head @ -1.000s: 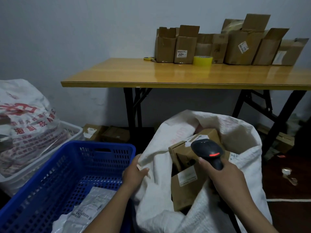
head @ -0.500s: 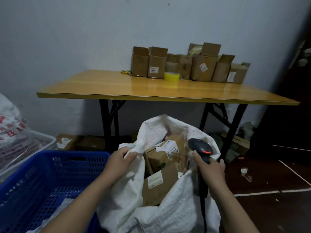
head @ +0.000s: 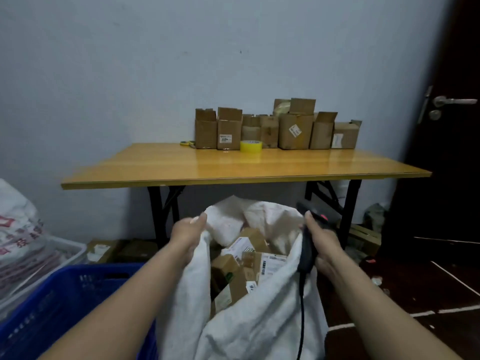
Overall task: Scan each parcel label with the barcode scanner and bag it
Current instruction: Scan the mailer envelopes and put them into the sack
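**L hand (head: 188,231) + R hand (head: 322,242) on sack mouth: bagging well along**

Head view. Clamped w/ L hand on left rim of white sack (head: 246,333), fingers curled tight into the cloth. Wrapped w/ R hand round handle of barcode scanner (head: 306,255) at the sack's right rim; can't tell if pinching cloth too. Scanner nose aimed away twd the table legs, red light on, cable hanging down the sack's front.

Inside the open mouth: heap of cardboard parcels (head: 249,255), several w/ white labels facing up. Judged as bagged already; can't confirm all were scanned.

Just left of sack: blue crate (head: 65,294), inside mostly hidden by L arm, so unclear how many parcels are left there. Beyond, on tabletop (head: 207,165): row of open-flapped boxes (head: 293,131) against the wall, yellow tape roll (head: 251,146) in front. Prob. empties, not sure. Far left: second printed sack (head: 18,242), full.

Est. mid-to-late in task. Likely left: check crate for remaining parcels, scan, drop in.
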